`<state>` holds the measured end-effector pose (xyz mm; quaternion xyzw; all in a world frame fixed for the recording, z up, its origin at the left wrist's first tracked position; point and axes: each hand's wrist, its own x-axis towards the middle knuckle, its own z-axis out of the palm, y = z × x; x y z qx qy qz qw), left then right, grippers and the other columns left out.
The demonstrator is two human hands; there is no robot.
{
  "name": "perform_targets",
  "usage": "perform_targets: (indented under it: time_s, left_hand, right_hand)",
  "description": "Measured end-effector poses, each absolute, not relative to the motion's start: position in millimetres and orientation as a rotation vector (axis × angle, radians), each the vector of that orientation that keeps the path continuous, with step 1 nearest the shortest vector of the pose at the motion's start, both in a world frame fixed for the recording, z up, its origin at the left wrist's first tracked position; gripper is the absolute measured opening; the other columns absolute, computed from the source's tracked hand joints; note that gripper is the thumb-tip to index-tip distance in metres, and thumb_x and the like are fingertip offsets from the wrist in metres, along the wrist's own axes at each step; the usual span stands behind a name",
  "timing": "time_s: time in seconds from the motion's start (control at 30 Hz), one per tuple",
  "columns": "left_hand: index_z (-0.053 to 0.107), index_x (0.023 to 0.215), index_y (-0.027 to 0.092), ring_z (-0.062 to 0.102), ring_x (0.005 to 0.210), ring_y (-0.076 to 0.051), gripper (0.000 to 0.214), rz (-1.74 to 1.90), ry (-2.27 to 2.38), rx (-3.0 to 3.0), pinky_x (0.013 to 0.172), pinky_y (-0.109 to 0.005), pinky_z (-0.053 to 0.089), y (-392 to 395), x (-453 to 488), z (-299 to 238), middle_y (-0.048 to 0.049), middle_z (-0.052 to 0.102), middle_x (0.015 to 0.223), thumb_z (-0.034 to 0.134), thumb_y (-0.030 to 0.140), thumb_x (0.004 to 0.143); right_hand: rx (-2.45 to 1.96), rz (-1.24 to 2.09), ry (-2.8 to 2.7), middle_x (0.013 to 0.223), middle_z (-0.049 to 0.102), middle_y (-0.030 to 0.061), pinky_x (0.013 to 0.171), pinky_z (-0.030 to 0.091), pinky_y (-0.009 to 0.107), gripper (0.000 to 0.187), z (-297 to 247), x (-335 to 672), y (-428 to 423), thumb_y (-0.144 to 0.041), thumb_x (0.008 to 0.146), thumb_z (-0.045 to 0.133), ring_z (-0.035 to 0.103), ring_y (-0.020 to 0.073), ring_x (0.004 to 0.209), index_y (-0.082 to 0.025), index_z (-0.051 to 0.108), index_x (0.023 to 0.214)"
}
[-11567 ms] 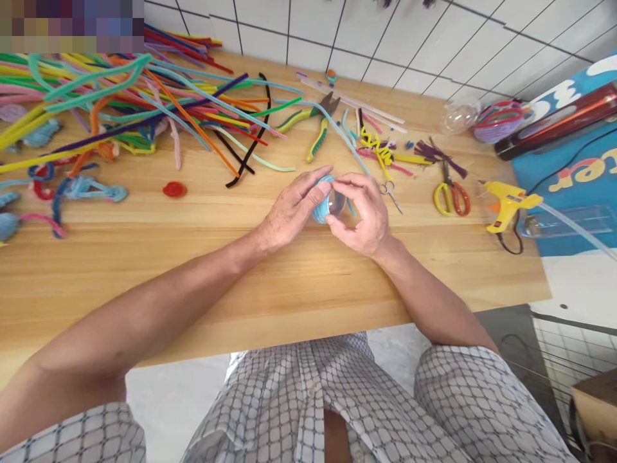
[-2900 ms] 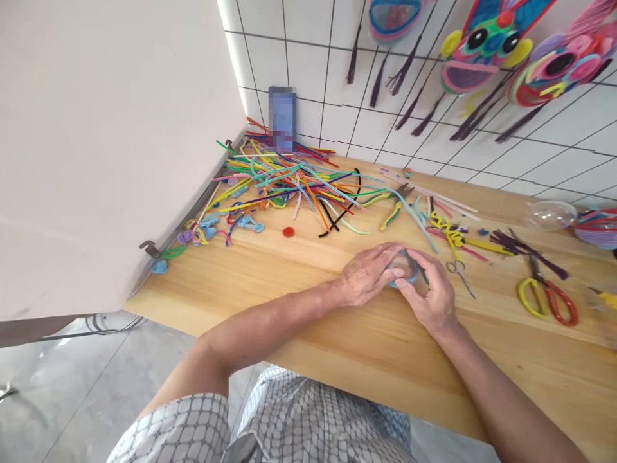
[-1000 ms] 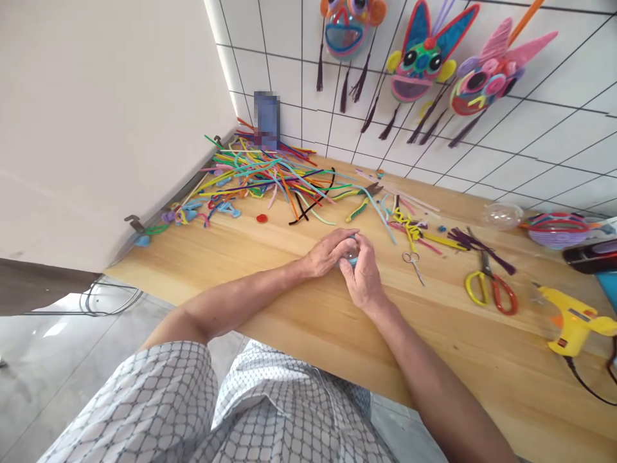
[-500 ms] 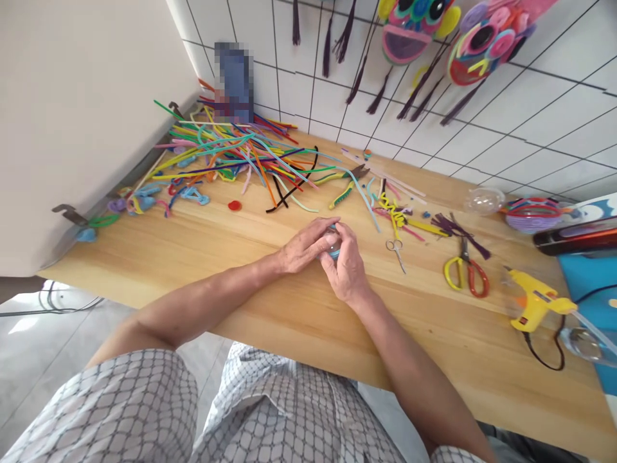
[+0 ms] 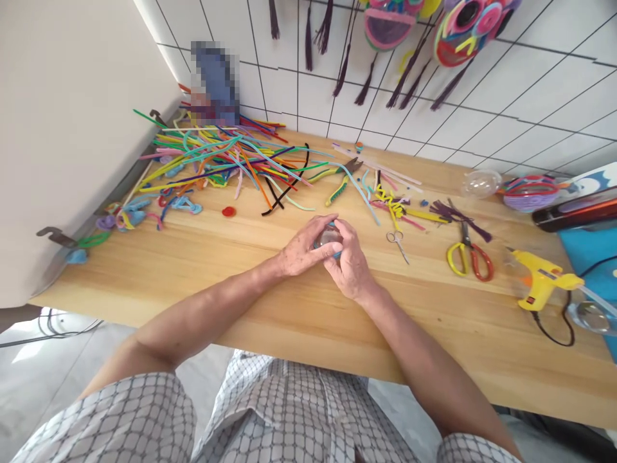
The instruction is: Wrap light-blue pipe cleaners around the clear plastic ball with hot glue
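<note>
Both of my hands are cupped around a clear plastic ball (image 5: 328, 237) with a light-blue edging, over the middle of the wooden table (image 5: 250, 302). My left hand (image 5: 304, 249) closes on it from the left, with its thumb across the front. From the right, my right hand (image 5: 353, 263) wraps its fingers about the other side. Much of the ball is hidden by the fingers. Small scissors (image 5: 398, 247) lie to the right of my right hand, and green-and-yellow pliers (image 5: 340, 180) lie beyond both hands.
A heap of coloured pipe cleaners (image 5: 216, 161) covers the back left. On the right lie red-and-yellow-handled scissors (image 5: 468, 256), a yellow glue gun (image 5: 542, 276) with a cord, and a clear plastic shell (image 5: 482, 184). A red disc (image 5: 229, 211) is left of my hands. Decorated masks (image 5: 475, 29) hang on the wall grid.
My left thumb has shifted, and more of the clear ball shows between my hands. The camera view has moved slightly. Both hands keep their hold.
</note>
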<state>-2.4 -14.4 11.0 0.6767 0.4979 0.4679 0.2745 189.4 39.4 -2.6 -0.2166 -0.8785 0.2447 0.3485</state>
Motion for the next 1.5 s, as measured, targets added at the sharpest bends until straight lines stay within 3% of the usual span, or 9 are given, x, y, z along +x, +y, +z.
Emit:
perform_targets:
  time_s: [0.17,0.27,0.4,0.57,0.87,1.03,1.13,1.27,1.5]
  left_hand:
    - [0.053,0.163,0.015,0.067,0.142,-0.034,0.090,1.279,1.332,1.850,0.124,-0.049,0.055,-8.6,-1.0,3.9,-0.0216,0.067,0.152,0.067,0.079,0.102]
    - [0.051,0.165,0.015,0.067,0.142,-0.034,0.086,1.294,1.311,1.905,0.124,-0.051,0.055,-6.2,0.0,-2.5,-0.0215,0.068,0.152,0.076,0.068,0.101]
    - [0.049,0.164,0.017,0.067,0.142,-0.034,0.079,1.343,1.324,1.931,0.122,-0.051,0.057,-5.5,4.0,-7.9,-0.0193,0.068,0.151,0.081,0.051,0.100]
    - [0.051,0.160,0.017,0.071,0.134,-0.031,0.074,1.410,1.335,1.873,0.118,-0.049,0.060,-6.2,9.5,-7.9,-0.0175,0.072,0.146,0.082,0.041,0.097]
    - [0.052,0.160,0.017,0.067,0.141,-0.034,0.076,1.373,1.275,1.867,0.122,-0.052,0.057,-6.2,10.8,-5.3,-0.0201,0.069,0.151,0.082,0.044,0.096]
    - [0.054,0.159,0.017,0.069,0.139,-0.034,0.074,1.350,1.281,1.815,0.122,-0.052,0.057,-3.8,8.3,-4.4,-0.0197,0.071,0.148,0.081,0.049,0.098]
    - [0.057,0.157,0.018,0.070,0.138,-0.033,0.070,1.324,1.270,1.765,0.121,-0.051,0.057,-2.5,3.9,-2.4,-0.0192,0.071,0.148,0.075,0.060,0.103]
    - [0.059,0.156,0.018,0.069,0.140,-0.034,0.081,1.303,1.263,1.740,0.122,-0.050,0.056,-1.4,-1.5,0.1,-0.0191,0.070,0.150,0.071,0.076,0.101]
    - [0.058,0.159,0.019,0.069,0.141,-0.033,0.095,1.277,1.349,1.795,0.123,-0.048,0.055,3.5,-5.3,-6.1,-0.0187,0.069,0.152,0.078,0.082,0.092]
  right_hand:
    - [-0.572,0.710,-2.330,0.172,0.044,0.0261,0.125,0.057,0.063,0.097,-1.2,195.7,39.8,-0.030,0.097,0.071,0.055,0.0390,0.157,-0.021,0.014,0.175]
    - [-0.583,0.778,-2.333,0.171,0.044,0.0269,0.122,0.059,0.062,0.098,2.8,199.8,40.0,-0.034,0.098,0.072,0.059,0.0383,0.153,-0.021,0.013,0.176]
    - [-0.559,0.796,-2.341,0.171,0.046,0.0254,0.126,0.055,0.065,0.093,8.3,206.1,43.3,-0.035,0.099,0.070,0.055,0.0399,0.157,-0.023,0.017,0.175]
    - [-0.522,0.755,-2.354,0.176,0.043,0.0220,0.133,0.048,0.068,0.092,11.7,213.1,48.8,-0.037,0.098,0.069,0.048,0.0417,0.163,-0.025,0.021,0.176]
    - [-0.574,0.735,-2.366,0.174,0.043,0.0238,0.131,0.051,0.065,0.101,5.4,211.3,43.2,-0.031,0.096,0.073,0.051,0.0402,0.161,-0.024,0.017,0.179]
    - [-0.605,0.823,-2.349,0.177,0.043,0.0244,0.132,0.050,0.065,0.097,4.9,213.2,44.9,-0.048,0.102,0.072,0.051,0.0395,0.162,-0.023,0.018,0.179]
    - [-0.636,1.019,-2.225,0.176,0.050,0.0185,0.133,0.049,0.062,0.084,5.6,212.4,48.6,-0.065,0.108,0.057,0.056,0.0367,0.159,-0.026,0.029,0.177]
    - [-0.736,1.110,-1.985,0.160,0.070,0.0102,0.134,0.049,0.055,0.070,8.7,205.4,51.7,-0.073,0.112,0.037,0.065,0.0320,0.152,-0.027,0.056,0.162]
    - [-0.746,1.170,-1.921,0.149,0.078,0.0079,0.129,0.053,0.048,0.065,12.9,195.8,57.4,-0.077,0.107,0.053,0.071,0.0293,0.142,-0.027,0.073,0.144]
